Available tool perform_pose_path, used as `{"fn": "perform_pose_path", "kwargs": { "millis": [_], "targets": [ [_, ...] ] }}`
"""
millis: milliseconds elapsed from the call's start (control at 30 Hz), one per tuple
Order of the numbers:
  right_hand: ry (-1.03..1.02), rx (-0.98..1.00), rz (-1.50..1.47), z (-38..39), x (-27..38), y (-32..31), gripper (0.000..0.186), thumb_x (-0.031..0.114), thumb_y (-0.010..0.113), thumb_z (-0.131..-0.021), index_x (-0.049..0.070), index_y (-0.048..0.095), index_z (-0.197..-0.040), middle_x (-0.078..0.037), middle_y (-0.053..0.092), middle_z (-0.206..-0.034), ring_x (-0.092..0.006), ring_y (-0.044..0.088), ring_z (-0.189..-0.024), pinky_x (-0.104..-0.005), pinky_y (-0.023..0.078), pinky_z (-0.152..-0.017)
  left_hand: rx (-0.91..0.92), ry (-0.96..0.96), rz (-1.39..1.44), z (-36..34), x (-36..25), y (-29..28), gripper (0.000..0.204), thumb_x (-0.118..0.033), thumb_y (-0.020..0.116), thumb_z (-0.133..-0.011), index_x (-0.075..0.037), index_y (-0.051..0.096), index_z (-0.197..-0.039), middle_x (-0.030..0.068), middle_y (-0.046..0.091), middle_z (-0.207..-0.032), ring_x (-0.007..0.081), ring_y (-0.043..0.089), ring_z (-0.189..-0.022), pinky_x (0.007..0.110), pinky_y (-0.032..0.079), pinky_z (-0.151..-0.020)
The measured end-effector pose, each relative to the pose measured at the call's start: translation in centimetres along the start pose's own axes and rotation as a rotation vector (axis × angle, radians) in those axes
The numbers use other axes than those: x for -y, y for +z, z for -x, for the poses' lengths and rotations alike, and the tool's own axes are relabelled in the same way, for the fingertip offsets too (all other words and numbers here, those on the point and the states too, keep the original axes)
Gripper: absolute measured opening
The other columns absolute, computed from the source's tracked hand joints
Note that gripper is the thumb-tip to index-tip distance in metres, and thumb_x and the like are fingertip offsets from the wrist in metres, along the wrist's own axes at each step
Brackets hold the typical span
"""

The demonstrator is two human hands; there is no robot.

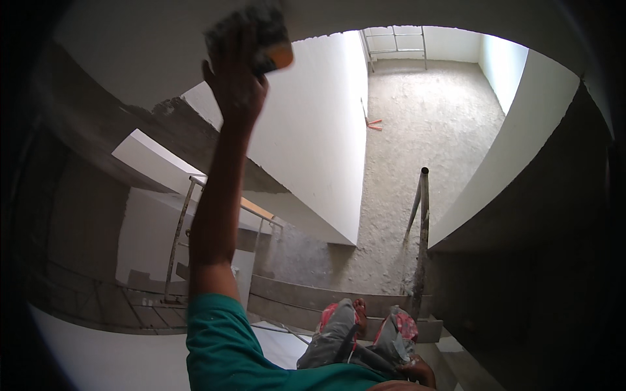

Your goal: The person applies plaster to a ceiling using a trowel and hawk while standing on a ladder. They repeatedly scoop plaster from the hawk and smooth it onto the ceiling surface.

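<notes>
My left arm stretches up, and my left hand point(238, 91) grips a dark, smeared flat tool point(274, 55) with an orange part, at the greyish-white surface point(332, 13) along the top of the view. The hand and tool are slightly blurred, and I cannot tell whether the tool touches that surface. My right hand point(417, 370) is low at the right, beside my grey trousers point(332, 332) with red patches; its fingers are too indistinct to tell what, if anything, they hold. My bare feet show below me on a grey plank point(277, 287).
Beyond the plank lies a rough concrete floor point(430, 111) far below, between white walls point(313, 143). A metal post point(424, 215) rises near my feet. Metal scaffold frames point(186, 215) stand at the left, another frame point(398, 49) at the far end, with small orange pieces point(373, 124) on the floor.
</notes>
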State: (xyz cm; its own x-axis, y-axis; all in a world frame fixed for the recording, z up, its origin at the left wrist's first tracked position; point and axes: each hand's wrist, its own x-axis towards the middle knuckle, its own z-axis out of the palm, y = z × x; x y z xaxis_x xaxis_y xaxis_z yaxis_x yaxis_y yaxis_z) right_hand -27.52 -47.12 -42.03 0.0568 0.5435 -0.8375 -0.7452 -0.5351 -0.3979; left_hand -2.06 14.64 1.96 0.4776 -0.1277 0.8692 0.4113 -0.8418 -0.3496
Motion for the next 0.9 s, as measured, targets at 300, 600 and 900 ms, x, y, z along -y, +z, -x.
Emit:
{"fn": "perform_pose_path", "kwargs": {
  "millis": [300,600,900],
  "targets": [
    [-0.247,-0.487,0.417,3.2,8.5,2.3,0.042,0.035,0.078,-0.073,0.001,0.069,-0.094,-0.013,0.069,-0.080,-0.0288,0.067,-0.078,-0.0381,0.051,-0.074,0.279,-0.486,0.744,12.5,-6.7,-5.3,0.075,0.002,0.065,-0.071,-0.009,0.041,-0.141,0.0185,0.053,-0.130,0.0344,0.051,-0.121,0.047,0.038,-0.102],
    [-1.178,-0.889,0.756,9.2,31.5,9.5,0.048,0.023,0.080,-0.073,0.002,0.060,-0.111,-0.016,0.063,-0.099,-0.0355,0.059,-0.090,-0.0438,0.047,-0.081,0.182,-1.874,1.833,15.9,-14.3,-22.0,0.038,0.006,0.063,-0.077,0.000,0.055,-0.114,0.0071,0.058,-0.108,0.0168,0.059,-0.099,0.031,0.048,-0.090],
    [-0.898,-0.820,0.951,13.6,37.6,12.6,0.040,0.028,0.076,-0.075,0.004,0.066,-0.105,-0.017,0.068,-0.093,-0.0355,0.062,-0.096,-0.0434,0.049,-0.083,0.829,-1.082,1.644,18.8,-12.8,-22.3,0.029,0.003,0.059,-0.081,0.002,0.058,-0.111,0.0153,0.062,-0.109,0.0173,0.063,-0.094,0.031,0.049,-0.089]
  ]
}}
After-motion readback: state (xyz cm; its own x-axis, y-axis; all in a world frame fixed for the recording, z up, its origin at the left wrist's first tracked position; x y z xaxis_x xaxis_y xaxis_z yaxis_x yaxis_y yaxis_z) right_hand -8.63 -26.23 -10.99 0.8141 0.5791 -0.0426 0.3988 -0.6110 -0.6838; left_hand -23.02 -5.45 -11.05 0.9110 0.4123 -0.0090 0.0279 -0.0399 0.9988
